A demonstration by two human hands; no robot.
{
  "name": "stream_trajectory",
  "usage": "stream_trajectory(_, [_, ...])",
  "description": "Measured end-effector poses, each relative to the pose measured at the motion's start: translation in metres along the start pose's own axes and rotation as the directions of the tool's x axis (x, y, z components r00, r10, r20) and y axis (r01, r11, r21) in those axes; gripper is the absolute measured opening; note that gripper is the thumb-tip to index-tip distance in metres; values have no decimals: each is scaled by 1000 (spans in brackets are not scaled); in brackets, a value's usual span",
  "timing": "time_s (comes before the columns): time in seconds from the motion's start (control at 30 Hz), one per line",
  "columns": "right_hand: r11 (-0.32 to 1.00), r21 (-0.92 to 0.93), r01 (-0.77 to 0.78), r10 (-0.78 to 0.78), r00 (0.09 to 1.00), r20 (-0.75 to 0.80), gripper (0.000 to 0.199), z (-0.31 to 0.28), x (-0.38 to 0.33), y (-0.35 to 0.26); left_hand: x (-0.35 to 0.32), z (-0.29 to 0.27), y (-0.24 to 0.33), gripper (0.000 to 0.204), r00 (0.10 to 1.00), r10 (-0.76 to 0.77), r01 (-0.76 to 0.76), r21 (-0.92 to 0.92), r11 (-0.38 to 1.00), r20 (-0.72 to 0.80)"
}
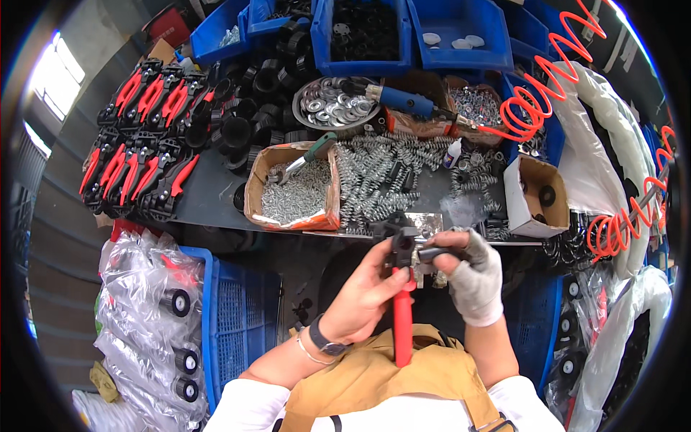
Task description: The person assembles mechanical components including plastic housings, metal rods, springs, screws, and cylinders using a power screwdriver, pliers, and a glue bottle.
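Observation:
My left hand [363,302], bare and with a dark band on the wrist, grips a hand tool [403,327] with a red handle and a black head. The tool stands upright in front of my apron, handle down. A grey fingerless glove covers my right hand [479,281], whose fingers close round a short black cylindrical part [435,253] beside the tool's head. Whether that part touches the head cannot be made out. Behind the hands, a small metal fixture [426,223] sits at the bench edge, partly hidden.
Beyond lie springs [381,173], a carton [288,222] of small metal fasteners with a green-handled scoop [317,150], and a washer bowl [296,108]. Red-handled tools [137,169] are stacked left. A blue power driver [404,101] joins a red coiled hose [515,122]. Blue crates [241,324] flank me.

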State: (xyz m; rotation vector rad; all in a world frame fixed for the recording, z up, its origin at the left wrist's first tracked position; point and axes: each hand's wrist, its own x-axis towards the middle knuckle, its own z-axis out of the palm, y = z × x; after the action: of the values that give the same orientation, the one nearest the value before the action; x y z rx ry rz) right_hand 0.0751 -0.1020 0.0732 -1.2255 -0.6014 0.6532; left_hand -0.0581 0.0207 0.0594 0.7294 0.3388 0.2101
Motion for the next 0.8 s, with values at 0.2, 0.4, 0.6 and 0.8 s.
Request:
stream_trajectory(0.2, [644,-715,272,-383,924,7,22,0,-4,-9,13,3,-15,58,909,407,-316,788,529,91])
stream_trajectory(0.4, [885,-461,-66,60,998,-29,21,-34,22,-8,22,5,-11,54,982,166,-190,455,870,92])
stream_trajectory(0.6, [-463,-827,-318,-263,941,-215,22,-87,103,34,24,8,-20,44,990,-64,66,-12,998,129])
stream_trajectory(0.8, [-111,-992,-56,-493,870,6,22,-85,96,20,20,5,-12,46,992,-56,53,29,998,116])
